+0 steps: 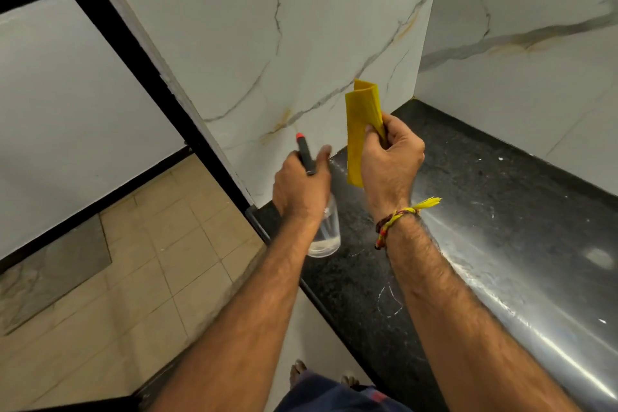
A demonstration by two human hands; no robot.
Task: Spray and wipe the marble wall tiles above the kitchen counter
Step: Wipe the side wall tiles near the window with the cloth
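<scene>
Yellow cloth [363, 130] stands folded in my right hand [389, 157], pinched by thumb and fingers, ready to wipe; my left hand [301, 187] wraps the spray bottle [322, 231], its nozzle aimed at the marble wall tiles [267, 43] just ahead, above the counter [468, 211].

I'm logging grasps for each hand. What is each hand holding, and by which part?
The left hand grips the spray bottle around its neck, under the spray head. The right hand pinches the folded yellow cloth near its middle.
</scene>
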